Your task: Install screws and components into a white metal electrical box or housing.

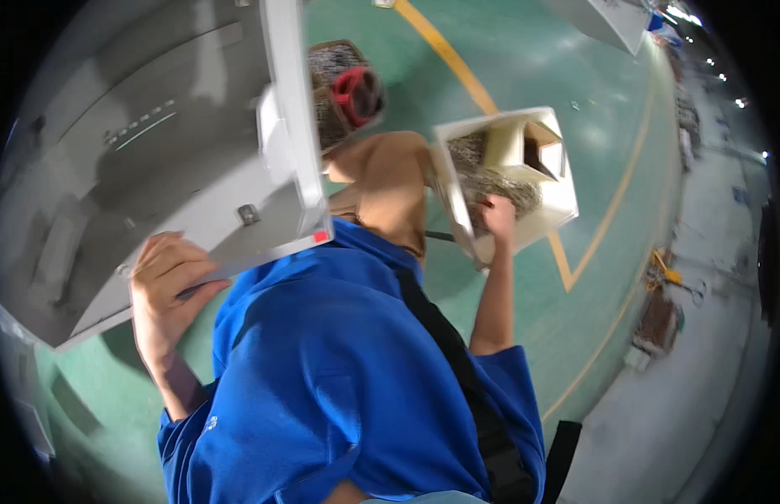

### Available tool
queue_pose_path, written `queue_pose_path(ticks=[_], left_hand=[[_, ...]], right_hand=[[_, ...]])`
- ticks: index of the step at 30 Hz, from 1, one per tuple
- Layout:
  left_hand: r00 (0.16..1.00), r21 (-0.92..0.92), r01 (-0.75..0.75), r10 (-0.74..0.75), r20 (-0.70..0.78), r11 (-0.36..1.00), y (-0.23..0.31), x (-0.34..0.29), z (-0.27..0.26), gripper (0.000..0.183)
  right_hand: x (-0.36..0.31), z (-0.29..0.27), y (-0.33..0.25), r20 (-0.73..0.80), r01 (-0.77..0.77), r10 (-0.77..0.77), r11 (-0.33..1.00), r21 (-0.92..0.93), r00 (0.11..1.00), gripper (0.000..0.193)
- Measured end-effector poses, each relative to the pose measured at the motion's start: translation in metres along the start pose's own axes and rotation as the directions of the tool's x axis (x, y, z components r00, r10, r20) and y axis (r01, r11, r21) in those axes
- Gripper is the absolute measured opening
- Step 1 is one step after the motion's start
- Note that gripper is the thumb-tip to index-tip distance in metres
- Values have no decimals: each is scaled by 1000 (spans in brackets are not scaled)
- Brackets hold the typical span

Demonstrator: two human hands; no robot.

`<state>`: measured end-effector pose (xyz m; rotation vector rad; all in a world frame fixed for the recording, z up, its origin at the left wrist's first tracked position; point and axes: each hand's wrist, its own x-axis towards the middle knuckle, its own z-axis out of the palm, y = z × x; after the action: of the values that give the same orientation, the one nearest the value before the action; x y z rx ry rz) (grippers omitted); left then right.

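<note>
A large grey metal housing (pixel 154 160) with a pale rim fills the left side of the view. My left hand (pixel 173 273) is closed over its near edge, with the fingers inside and the thumb along the rim. To the right, a white plastic bin (pixel 562 206) holds a heap of small metal pieces, probably fasteners (pixel 499 186). My right hand (pixel 499 220) reaches down into this bin, fingers bunched at the heap. What they pinch, if anything, is too small to tell. A small metal part (pixel 249 215) sits inside the housing near its corner.
Beyond my legs stands another container of small metal pieces (pixel 335 59), with a red ring-shaped object (pixel 357 97) on it. Yellow lines (pixel 457 63) cross the green floor (pixel 608 160). A yellow-handled tool (pixel 669 269) and a brown block (pixel 659 323) lie far right.
</note>
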<state>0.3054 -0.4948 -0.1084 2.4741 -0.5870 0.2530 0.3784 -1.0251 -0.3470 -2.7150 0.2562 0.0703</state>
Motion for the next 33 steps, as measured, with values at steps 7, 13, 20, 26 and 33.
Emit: queue_pose_path(ticks=[7,13,20,26,33], left_hand=[[994,-70,-102,99,-51,992,18,21,28,21],[829,-43,-420,364,-425,907,4,20,18,16],[955,-458,243,-127,269,855,-50,-21,105,12],[987,-477,103,-33,154,873,-97,-23,141,17],[972,-430,-70,158,174,900,-190,6,230,18]], right_hand=[[-5,-26,41,59,-60,65,995,-77,996,18],[14,-15,-18,115,-56,110,917,-394,987,21],[-2,-82,-117,-286,137,-46,942,308,957,16],[-37,-107,-359,-436,976,-890,195,-97,135,24],[-1,-67,-391,-188,973,-982,40,-226,-3,13]])
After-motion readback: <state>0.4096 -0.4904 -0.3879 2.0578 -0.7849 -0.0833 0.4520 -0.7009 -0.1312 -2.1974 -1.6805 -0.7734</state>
